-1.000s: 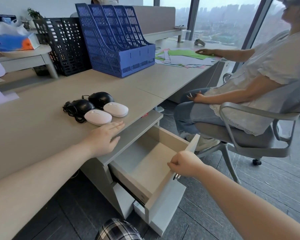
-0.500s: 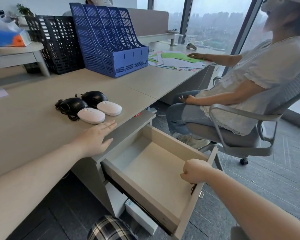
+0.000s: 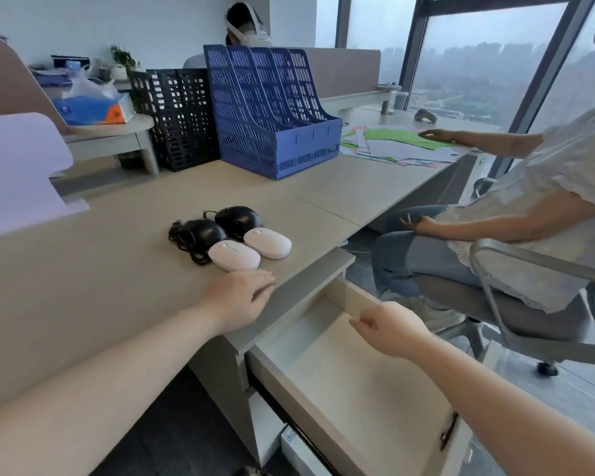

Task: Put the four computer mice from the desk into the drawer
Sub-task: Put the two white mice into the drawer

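Four computer mice lie grouped on the beige desk (image 3: pixel 117 286) near its front edge. Two are white, the nearer white mouse (image 3: pixel 234 255) and the right white mouse (image 3: pixel 268 242). Behind them sit the left black mouse (image 3: pixel 203 231) and the rear black mouse (image 3: pixel 238 217), both with bundled cords. My left hand (image 3: pixel 241 300) rests on the desk edge just in front of the nearer white mouse, holding nothing. The drawer (image 3: pixel 340 379) under the desk stands pulled far out, and nothing is visible inside. My right hand (image 3: pixel 389 328) hovers over its far side, fingers loose, holding nothing.
A blue file rack (image 3: pixel 272 111) and a black file rack (image 3: pixel 176 115) stand at the back of the desk. A seated person (image 3: pixel 529 201) in a swivel chair (image 3: pixel 536 310) is close to the drawer's right. Loose papers (image 3: pixel 399 142) lie on the far desk.
The drawer has slid much farther out. My right hand has let go of the drawer front and moved up over the drawer's far side. My left hand stays on the desk edge.
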### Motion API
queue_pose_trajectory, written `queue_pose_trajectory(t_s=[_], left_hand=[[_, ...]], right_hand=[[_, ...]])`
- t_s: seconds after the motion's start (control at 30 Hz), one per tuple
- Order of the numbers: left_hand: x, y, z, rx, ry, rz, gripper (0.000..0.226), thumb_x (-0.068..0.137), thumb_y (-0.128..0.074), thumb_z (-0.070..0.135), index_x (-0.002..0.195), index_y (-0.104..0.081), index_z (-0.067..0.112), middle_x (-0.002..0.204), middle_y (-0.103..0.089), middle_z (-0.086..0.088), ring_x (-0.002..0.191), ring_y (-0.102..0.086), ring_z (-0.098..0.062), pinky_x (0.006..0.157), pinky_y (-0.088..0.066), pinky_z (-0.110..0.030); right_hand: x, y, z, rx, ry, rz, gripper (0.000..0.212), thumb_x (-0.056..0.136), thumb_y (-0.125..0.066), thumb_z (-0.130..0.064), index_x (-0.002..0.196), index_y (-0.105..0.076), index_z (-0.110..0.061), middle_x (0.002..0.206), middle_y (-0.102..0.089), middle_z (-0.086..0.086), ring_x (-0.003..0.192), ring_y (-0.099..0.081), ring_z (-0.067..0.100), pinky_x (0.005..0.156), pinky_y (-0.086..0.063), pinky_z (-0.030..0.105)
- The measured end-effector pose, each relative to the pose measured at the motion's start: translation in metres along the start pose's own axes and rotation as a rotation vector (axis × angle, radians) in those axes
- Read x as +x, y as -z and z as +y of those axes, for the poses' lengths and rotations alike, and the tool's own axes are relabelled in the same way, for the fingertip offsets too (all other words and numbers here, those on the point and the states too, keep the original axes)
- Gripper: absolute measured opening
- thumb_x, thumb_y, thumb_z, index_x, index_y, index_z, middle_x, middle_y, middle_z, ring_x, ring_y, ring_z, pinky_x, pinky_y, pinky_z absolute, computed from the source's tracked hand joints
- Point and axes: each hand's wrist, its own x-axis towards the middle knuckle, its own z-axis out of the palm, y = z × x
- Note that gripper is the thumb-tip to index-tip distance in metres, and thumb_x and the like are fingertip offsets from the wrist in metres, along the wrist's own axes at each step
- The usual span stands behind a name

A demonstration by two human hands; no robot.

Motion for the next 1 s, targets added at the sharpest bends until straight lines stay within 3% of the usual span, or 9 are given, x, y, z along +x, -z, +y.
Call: queue_pose_trajectory(t_s=[0.07,0.13,0.23,0.3,0.4,0.47,0.63,0.73,1.0], left_hand=[[0.001,0.01,0.0,-0.01,0.024,0.074,0.037,0.088,-0.042,0.033,0.095,-0.069,0.008,0.088,-0.072,-0.008,0.084,-0.065,-0.026,0.073,-0.055,-0.043],[0.003,0.016,-0.003,0.011,0.053,0.179,0.034,0.083,-0.045,0.033,0.085,-0.068,0.008,0.079,-0.069,-0.006,0.08,-0.063,-0.026,0.065,-0.055,-0.042],[0.01,0.023,-0.006,0.053,0.118,0.371,0.023,0.079,-0.064,0.031,0.083,-0.067,0.009,0.078,-0.059,-0.003,0.084,-0.057,-0.029,0.069,-0.053,-0.04],[0.016,0.027,-0.011,0.119,0.262,0.422,0.035,0.075,-0.075,0.035,0.098,-0.066,0.011,0.095,-0.059,-0.008,0.095,-0.053,-0.032,0.08,-0.048,-0.039],[0.026,0.029,-0.021,0.135,0.49,0.261,0.063,0.072,-0.071,0.05,0.123,-0.055,0.017,0.126,-0.051,-0.008,0.119,-0.044,-0.031,0.099,-0.036,-0.035],[0.031,0.03,-0.027,0.077,0.564,0.148,0.07,0.073,-0.067,0.056,0.129,-0.049,0.018,0.133,-0.049,-0.01,0.124,-0.044,-0.03,0.101,-0.036,-0.034],[0.039,0.039,-0.034,0.068,0.57,-0.033,0.106,0.054,-0.063,0.075,0.141,-0.037,0.02,0.141,-0.046,-0.008,0.132,-0.039,-0.029,0.107,-0.035,-0.036],[0.043,0.044,-0.032,0.115,0.589,-0.095,0.122,0.04,-0.056,0.081,0.144,-0.031,0.021,0.141,-0.046,-0.005,0.132,-0.036,-0.028,0.107,-0.036,-0.036],[0.043,0.035,0.007,0.164,0.598,0.053,0.106,0.057,-0.069,0.07,0.14,-0.033,0.015,0.139,-0.043,-0.009,0.13,-0.04,-0.027,0.1,-0.038,-0.037]], right_hand=[[0.023,0.013,-0.022,0.072,0.015,0.051,0.045,0.095,-0.042,-0.041,0.054,-0.041,-0.023,0.055,-0.044,-0.005,0.069,-0.05,0.021,0.053,-0.036,0.028],[0.043,0.025,-0.042,0.148,0.021,0.108,0.042,0.094,-0.045,-0.041,0.058,-0.051,-0.02,0.062,-0.052,-0.005,0.073,-0.054,0.021,0.058,-0.041,0.029],[0.071,0.04,-0.07,0.279,0.032,0.223,0.031,0.091,-0.05,-0.04,0.077,-0.063,-0.015,0.076,-0.064,0.0,0.078,-0.057,0.022,0.066,-0.047,0.031],[0.088,0.044,-0.086,0.334,0.074,0.285,0.023,0.09,-0.054,-0.037,0.093,-0.066,-0.018,0.089,-0.068,0.001,0.088,-0.059,0.023,0.072,-0.048,0.032],[0.113,0.044,-0.104,0.337,0.133,0.258,0.035,0.088,-0.057,-0.037,0.12,-0.058,-0.022,0.119,-0.063,0.004,0.115,-0.053,0.026,0.089,-0.046,0.036],[0.125,0.042,-0.115,0.327,0.127,0.192,0.049,0.086,-0.059,-0.041,0.131,-0.049,-0.023,0.131,-0.056,0.005,0.124,-0.047,0.028,0.097,-0.043,0.039],[0.147,0.031,-0.132,0.292,0.111,0.123,0.064,0.08,-0.059,-0.055,0.135,-0.043,-0.024,0.132,-0.055,0.006,0.123,-0.05,0.029,0.096,-0.044,0.041],[0.152,0.028,-0.135,0.336,0.087,0.142,0.063,0.079,-0.062,-0.049,0.134,-0.044,-0.023,0.13,-0.056,0.007,0.122,-0.05,0.029,0.095,-0.045,0.039],[0.126,0.039,-0.111,0.449,0.002,0.175,0.066,0.08,-0.063,-0.029,0.141,-0.037,-0.026,0.137,-0.042,0.011,0.13,-0.039,0.032,0.102,-0.042,0.043]])
